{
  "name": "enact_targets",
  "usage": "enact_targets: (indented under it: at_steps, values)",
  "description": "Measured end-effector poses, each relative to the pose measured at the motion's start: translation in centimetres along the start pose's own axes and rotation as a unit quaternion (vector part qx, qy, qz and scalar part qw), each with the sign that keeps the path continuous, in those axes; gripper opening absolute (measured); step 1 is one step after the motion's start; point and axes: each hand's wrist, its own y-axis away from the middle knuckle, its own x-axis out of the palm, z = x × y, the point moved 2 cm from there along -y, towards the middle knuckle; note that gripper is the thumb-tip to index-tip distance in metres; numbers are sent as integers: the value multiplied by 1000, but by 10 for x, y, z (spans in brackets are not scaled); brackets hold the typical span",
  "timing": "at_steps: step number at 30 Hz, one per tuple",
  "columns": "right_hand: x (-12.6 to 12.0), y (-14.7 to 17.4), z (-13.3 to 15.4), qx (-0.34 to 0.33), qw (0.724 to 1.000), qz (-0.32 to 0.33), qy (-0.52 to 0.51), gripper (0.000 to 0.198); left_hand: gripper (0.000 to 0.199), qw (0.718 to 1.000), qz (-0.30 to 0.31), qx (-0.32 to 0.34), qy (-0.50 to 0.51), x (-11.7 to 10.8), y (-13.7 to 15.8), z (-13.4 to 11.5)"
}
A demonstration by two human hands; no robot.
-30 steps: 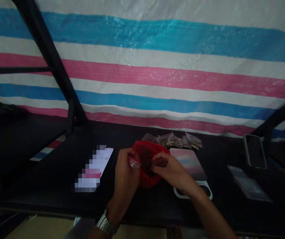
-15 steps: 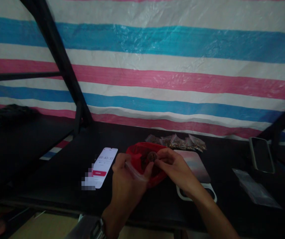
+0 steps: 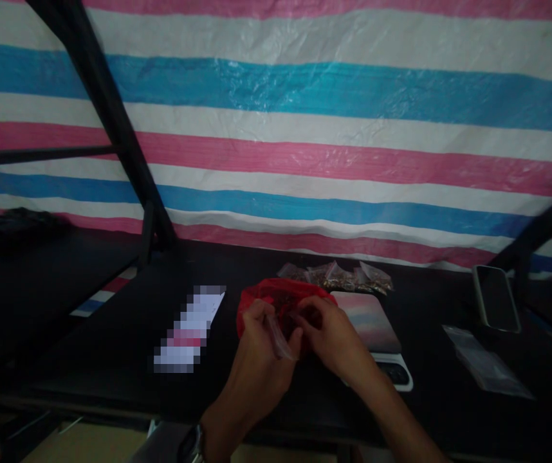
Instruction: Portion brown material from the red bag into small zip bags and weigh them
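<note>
At the middle of the dark table (image 3: 112, 360), both hands meet over a crumpled red plastic bag (image 3: 261, 299) that lies between a pixelated white phone (image 3: 190, 328) and a flat kitchen scale with a pink-tinted top (image 3: 370, 321). The left hand (image 3: 261, 360) has its grip closed narrowly on a small clear plastic pouch (image 3: 277, 335), thumb and fingers pinching it so it slants down toward the wrist. The right hand (image 3: 334, 337) reaches into the red bag's mouth with fingers bunched; whether they hold anything is too dark to tell. Behind the bag, just beside the striped tarp wall (image 3: 305, 128), lies a row of small filled clear packets (image 3: 338, 276). Well to the right rest a dark phone in a pale case (image 3: 495, 298) and empty clear pouches (image 3: 486, 366).
</note>
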Motion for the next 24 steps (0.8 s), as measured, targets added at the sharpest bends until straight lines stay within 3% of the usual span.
enact_targets:
  at_steps: [2,7,11,16,20,24]
  values:
    - [-5,3,14,-21,999,-27,-27,13,38,1000,6,4,-17,2,0,5]
    - [-3,13,41,6,967,117,-226,12,26,996,30,74,-51,-3,-2,3]
    - [0,18,42,10,963,129,-235,29,30,987,34,128,-90,-7,-5,-2]
    - [0,20,39,15,962,134,-238,50,40,986,55,121,-104,-13,-3,-11]
    - [-2,20,39,22,967,101,-232,56,63,990,76,80,-86,-18,2,-13]
    - [-3,20,38,40,960,109,-254,57,54,990,110,65,-65,-19,2,-6]
